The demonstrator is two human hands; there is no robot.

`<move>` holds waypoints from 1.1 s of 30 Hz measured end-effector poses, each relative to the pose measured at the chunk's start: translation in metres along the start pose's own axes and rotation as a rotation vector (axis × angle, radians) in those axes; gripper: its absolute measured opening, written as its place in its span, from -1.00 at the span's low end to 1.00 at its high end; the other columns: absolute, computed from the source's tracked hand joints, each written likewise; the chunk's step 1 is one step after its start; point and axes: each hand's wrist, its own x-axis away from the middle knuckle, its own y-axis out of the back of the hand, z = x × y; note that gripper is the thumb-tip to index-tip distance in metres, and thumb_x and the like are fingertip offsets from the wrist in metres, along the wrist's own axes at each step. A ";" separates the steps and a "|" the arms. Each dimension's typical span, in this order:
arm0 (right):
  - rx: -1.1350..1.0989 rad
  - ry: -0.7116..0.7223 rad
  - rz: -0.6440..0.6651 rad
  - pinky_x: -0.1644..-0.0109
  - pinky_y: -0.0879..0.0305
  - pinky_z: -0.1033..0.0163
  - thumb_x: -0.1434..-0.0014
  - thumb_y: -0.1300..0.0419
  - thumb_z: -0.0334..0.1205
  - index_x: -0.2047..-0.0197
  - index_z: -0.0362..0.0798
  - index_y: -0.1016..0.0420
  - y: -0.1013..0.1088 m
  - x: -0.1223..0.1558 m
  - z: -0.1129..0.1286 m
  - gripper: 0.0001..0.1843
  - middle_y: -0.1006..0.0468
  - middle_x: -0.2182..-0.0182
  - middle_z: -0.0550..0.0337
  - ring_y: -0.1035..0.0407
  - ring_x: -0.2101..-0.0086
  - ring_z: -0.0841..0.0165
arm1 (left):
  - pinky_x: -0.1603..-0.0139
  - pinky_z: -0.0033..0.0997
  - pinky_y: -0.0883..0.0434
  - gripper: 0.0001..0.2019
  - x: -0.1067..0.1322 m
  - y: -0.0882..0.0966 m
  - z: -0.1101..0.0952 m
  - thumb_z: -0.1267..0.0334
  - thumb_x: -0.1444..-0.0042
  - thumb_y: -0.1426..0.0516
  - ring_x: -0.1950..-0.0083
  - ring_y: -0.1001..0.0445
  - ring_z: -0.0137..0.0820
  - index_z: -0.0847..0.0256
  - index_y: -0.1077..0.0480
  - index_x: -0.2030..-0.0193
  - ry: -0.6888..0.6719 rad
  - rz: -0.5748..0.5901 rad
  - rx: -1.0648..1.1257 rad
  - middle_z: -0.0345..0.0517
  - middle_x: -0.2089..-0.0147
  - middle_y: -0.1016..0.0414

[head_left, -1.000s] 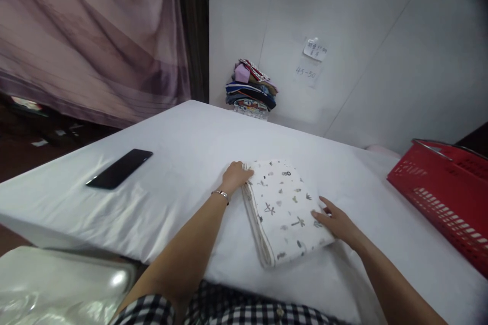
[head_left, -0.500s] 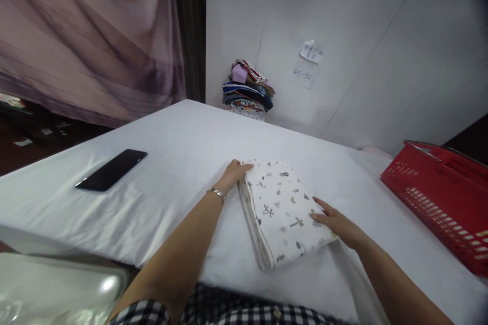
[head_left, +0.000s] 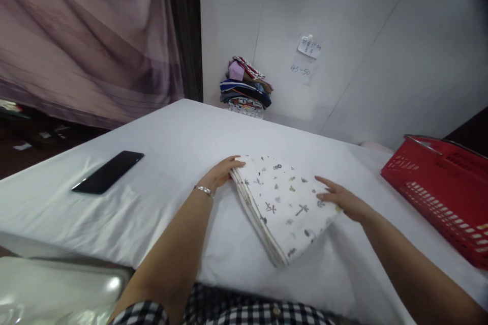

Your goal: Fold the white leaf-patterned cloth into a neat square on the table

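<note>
A folded white cloth (head_left: 284,200) printed with small palm trees and other little motifs lies over the white-covered table near its front edge. Its layered folds show along the left side. At the far left corner, my left hand (head_left: 225,168) is closed on the cloth, thumb on top and the other fingers partly hidden. My right hand (head_left: 341,200) grips the right edge, thumb and a finger over the print and the rest out of sight beneath. A bracelet (head_left: 204,190) circles my left wrist.
A black phone-like slab (head_left: 109,172) lies at the left of the white table cover (head_left: 183,131). Behind, a stack of folded fabrics (head_left: 246,88) stands against the wall. A red plastic basket (head_left: 438,177) is at the right. A pinkish curtain (head_left: 84,35) hangs at the left.
My left hand has moved a little left and my right hand slightly up and right, both keeping hold. The cloth has turned slightly, its near corner shifting right. The view has shifted a little.
</note>
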 end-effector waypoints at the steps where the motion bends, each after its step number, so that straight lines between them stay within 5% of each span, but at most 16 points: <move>1: 0.022 0.014 -0.002 0.10 -0.36 0.14 0.10 -0.32 -0.21 -0.24 0.08 -0.08 0.007 -0.010 0.009 -0.15 -0.51 0.09 0.05 -0.46 0.25 0.25 | 0.16 -0.25 -0.38 -0.32 0.000 0.001 -0.001 0.24 0.21 -0.27 0.07 -0.40 -0.19 0.25 -0.23 -0.13 0.002 -0.026 -0.007 0.11 0.03 -0.42; 4: 0.045 0.097 -0.025 0.17 -0.39 0.17 0.12 -0.32 -0.21 -0.19 0.00 -0.19 0.026 -0.051 0.029 -0.22 -0.54 0.15 0.03 -0.47 0.28 0.25 | 0.19 -0.32 -0.37 -0.35 -0.003 0.003 0.001 0.25 0.17 -0.24 0.08 -0.40 -0.24 0.22 -0.21 -0.13 -0.009 -0.156 -0.058 0.07 0.02 -0.40; 6: 0.049 0.180 -0.169 0.15 -0.38 0.17 0.11 -0.31 -0.20 -0.15 -0.07 -0.25 0.029 -0.082 0.031 -0.28 -0.51 0.11 -0.01 -0.45 0.23 0.23 | 0.23 -0.36 -0.36 -0.38 -0.006 0.003 0.006 0.23 0.16 -0.22 0.11 -0.42 -0.26 0.21 -0.21 -0.12 -0.018 -0.268 -0.167 0.05 0.05 -0.41; 9: 0.130 0.133 -0.493 0.07 -0.34 0.08 0.07 -0.26 -0.16 -0.09 -0.18 -0.31 0.018 -0.117 0.017 -0.36 -0.46 0.05 -0.11 -0.39 0.11 0.15 | 0.23 -0.36 -0.35 -0.41 -0.010 0.004 0.014 0.18 0.17 -0.24 0.16 -0.43 -0.27 0.24 -0.25 -0.06 0.011 -0.414 -0.369 0.04 0.11 -0.42; 12: 0.161 0.116 -0.570 -0.10 -0.20 0.02 0.02 -0.20 -0.10 -0.09 -0.16 -0.32 0.002 -0.127 -0.004 -0.40 -0.38 -0.05 -0.09 -0.26 -0.03 0.12 | 0.21 -0.35 -0.34 -0.46 -0.013 0.006 0.020 0.13 0.15 -0.22 0.18 -0.43 -0.27 0.23 -0.26 -0.01 0.003 -0.464 -0.456 0.01 0.16 -0.44; 19: 0.137 0.192 -0.580 0.06 -0.35 0.15 -0.04 -0.11 0.07 -0.21 -0.05 -0.16 -0.015 -0.078 -0.045 -0.29 -0.34 -0.08 0.01 -0.30 0.00 0.18 | 0.22 -0.38 -0.32 -0.46 -0.011 0.005 0.017 0.09 0.15 -0.21 0.18 -0.42 -0.29 0.23 -0.26 0.00 0.001 -0.455 -0.479 -0.01 0.16 -0.43; 26: 0.510 0.691 -0.493 0.05 -0.34 0.10 -0.12 -0.06 -0.17 0.06 0.02 -0.42 -0.043 -0.007 -0.079 -0.68 -0.36 -0.03 0.06 -0.31 0.04 0.23 | 0.24 -0.41 -0.31 -0.45 -0.010 -0.001 0.019 0.11 0.16 -0.19 0.20 -0.41 -0.32 0.21 -0.27 -0.03 -0.077 -0.565 -0.655 -0.04 0.15 -0.39; 33: 0.924 0.957 -0.403 -0.12 -0.19 0.00 -0.15 -0.01 -0.33 -0.16 0.05 -0.22 -0.055 0.006 -0.074 -0.52 -0.27 -0.11 0.01 -0.16 -0.10 0.19 | 0.12 -0.37 -0.30 -0.46 -0.011 -0.003 0.024 0.10 0.14 -0.17 0.10 -0.39 -0.27 0.22 -0.28 -0.02 -0.117 -0.606 -0.752 0.01 0.05 -0.37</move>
